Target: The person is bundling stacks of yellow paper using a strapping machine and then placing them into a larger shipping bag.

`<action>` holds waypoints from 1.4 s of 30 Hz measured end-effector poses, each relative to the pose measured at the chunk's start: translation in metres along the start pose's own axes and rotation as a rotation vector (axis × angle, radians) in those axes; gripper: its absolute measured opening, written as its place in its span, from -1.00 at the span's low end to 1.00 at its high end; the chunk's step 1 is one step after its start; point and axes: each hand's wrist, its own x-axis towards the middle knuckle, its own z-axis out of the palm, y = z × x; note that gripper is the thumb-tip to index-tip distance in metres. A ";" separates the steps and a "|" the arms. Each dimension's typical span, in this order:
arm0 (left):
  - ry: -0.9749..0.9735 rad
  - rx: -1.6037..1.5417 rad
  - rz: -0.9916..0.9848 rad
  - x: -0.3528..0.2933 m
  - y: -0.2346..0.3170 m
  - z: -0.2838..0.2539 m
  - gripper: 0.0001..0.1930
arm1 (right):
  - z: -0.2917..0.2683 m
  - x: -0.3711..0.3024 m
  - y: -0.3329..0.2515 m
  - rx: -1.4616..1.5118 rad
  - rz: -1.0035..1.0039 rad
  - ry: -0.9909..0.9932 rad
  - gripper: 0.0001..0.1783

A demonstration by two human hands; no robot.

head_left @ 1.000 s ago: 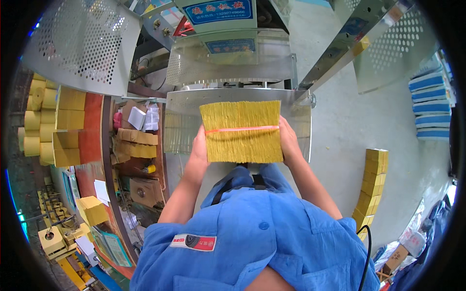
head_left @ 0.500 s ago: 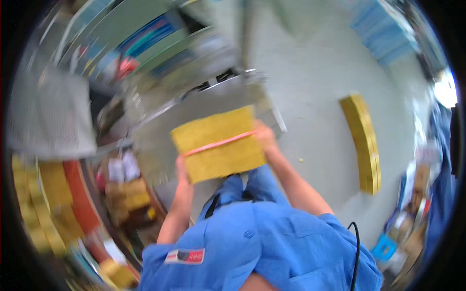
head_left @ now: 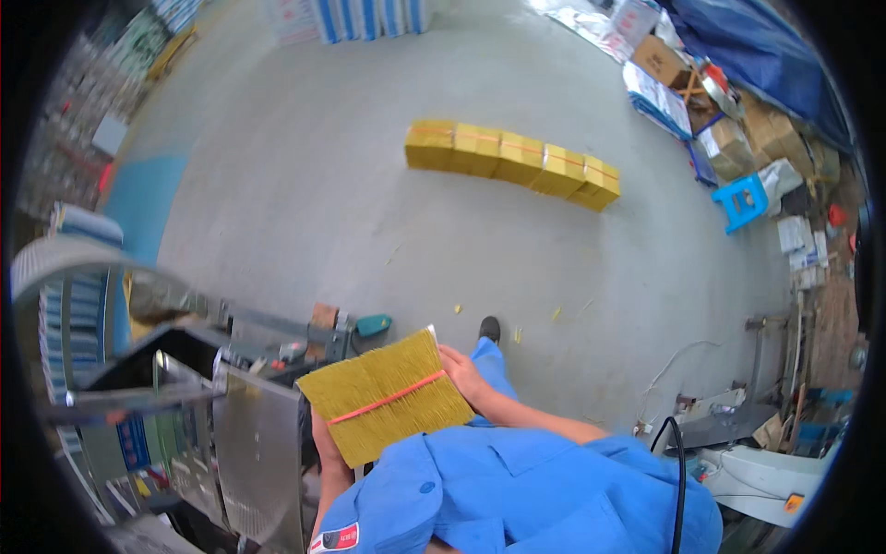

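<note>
A thick bundle of yellow paper [head_left: 369, 377] is held in front of my body, tilted, with a pink band [head_left: 388, 398] around its middle. My right hand [head_left: 468, 377] grips its right edge, fingers going behind. At the lower left edge my left hand [head_left: 325, 445] holds the other side, its fingers mostly hidden by the paper. Out on the floor, apart from both hands, lies a row of several similar yellow bundles [head_left: 498, 159], banded and set side by side.
To my left stands a machine with a metal panel [head_left: 261, 452]. One of my shoes [head_left: 490, 328] shows on the grey floor [head_left: 305, 185], among small yellow scraps. Cartons [head_left: 727, 148] and a blue plastic stool [head_left: 741, 201] are at the far right. Blue-and-white packs [head_left: 369, 17] stand at the back.
My view has swung to the right, away from the metal worktable. The row of bundles now appears ahead instead of at the right. Both hands still hold the banded bundle.
</note>
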 end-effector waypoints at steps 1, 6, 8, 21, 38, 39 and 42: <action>-0.029 0.018 -0.004 0.025 -0.008 0.030 -0.59 | -0.032 0.013 -0.004 -0.039 -0.079 0.056 -0.58; -0.120 0.385 -0.040 0.089 -0.037 0.162 -0.59 | -0.130 0.018 -0.112 -0.187 -0.254 0.153 -0.57; -0.168 0.420 -0.040 0.114 -0.037 0.197 -0.60 | -0.148 0.028 -0.142 0.103 -0.086 0.203 -0.54; -0.151 0.229 -0.293 0.325 -0.004 0.358 -0.46 | -0.203 0.199 -0.283 0.346 -0.029 0.276 -0.53; -0.097 0.314 -0.505 0.778 0.005 0.431 -0.23 | -0.242 0.638 -0.336 0.283 0.094 0.251 -0.45; -0.087 0.305 -0.488 0.799 -0.007 0.427 -0.23 | -0.248 0.661 -0.329 0.279 0.110 0.253 -0.45; -0.083 0.268 -0.498 0.862 -0.035 0.422 -0.23 | -0.271 0.727 -0.302 0.315 0.148 0.264 -0.44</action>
